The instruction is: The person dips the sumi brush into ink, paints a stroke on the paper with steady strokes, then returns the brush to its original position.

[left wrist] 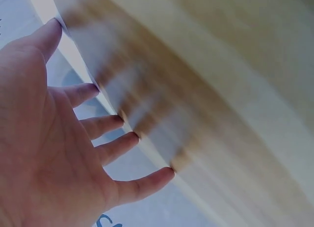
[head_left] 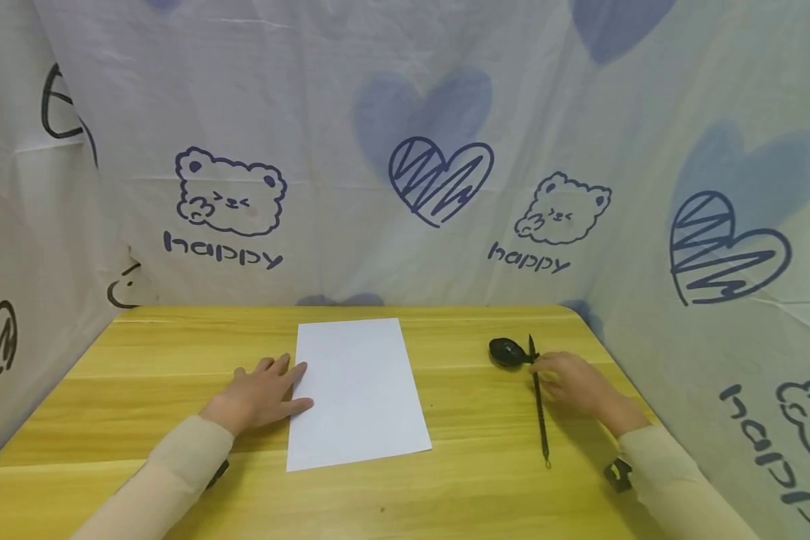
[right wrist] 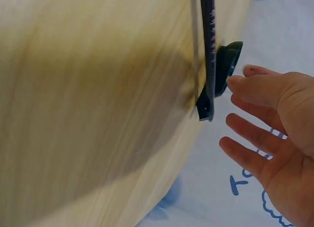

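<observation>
A blank white sheet of paper (head_left: 358, 394) lies on the table. My left hand (head_left: 259, 397) rests at its left edge with fingers spread; the thumb and forefinger tips are on the paper. In the left wrist view, the left hand (left wrist: 64, 133) touches down with its fingertips. A slim black brush (head_left: 540, 420) with a hanging loop lies to the right, its pointed tip away from me. Beside its upper part sits a small black oval dish (head_left: 507, 352). My right hand (head_left: 574, 382) is at the brush; in the right wrist view its loosely bent fingers stand apart from the brush (right wrist: 210, 45).
The yellow wood-grain table (head_left: 466, 495) ends at a white cloth curtain (head_left: 331, 217) printed with hearts and bears. The curtain also stands along the left and right sides. A dark band or device (head_left: 619, 475) is at the right wrist.
</observation>
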Tool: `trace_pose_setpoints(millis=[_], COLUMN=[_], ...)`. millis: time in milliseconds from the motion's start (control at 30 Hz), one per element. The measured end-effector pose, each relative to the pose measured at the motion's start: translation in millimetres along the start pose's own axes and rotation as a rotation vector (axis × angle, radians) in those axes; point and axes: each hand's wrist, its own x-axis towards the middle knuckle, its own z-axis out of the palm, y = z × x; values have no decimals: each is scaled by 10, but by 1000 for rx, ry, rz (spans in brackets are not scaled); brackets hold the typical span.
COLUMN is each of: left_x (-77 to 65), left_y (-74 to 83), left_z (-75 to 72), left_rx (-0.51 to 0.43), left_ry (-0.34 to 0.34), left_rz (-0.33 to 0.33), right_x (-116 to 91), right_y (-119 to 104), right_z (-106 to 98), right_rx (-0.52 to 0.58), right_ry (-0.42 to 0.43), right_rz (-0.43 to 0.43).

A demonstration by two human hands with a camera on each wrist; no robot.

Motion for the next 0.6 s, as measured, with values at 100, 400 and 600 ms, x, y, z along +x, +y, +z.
trace_pose_setpoints(millis=[100,400,600], left_x=[-4,-22,-58], left_y=[8,57,35], left_z=[1,-24,-38], left_rx=[3,-1,-45], left_ry=[0,-2,4], left_rz=[-3,-6,-2], right_x=[23,63,61], right_y=[10,21,36], right_z=[34,133,153], right_rx=[-2,-38,-35], right_ry=[-6,-26,-40], right_rz=[-17,-1,30])
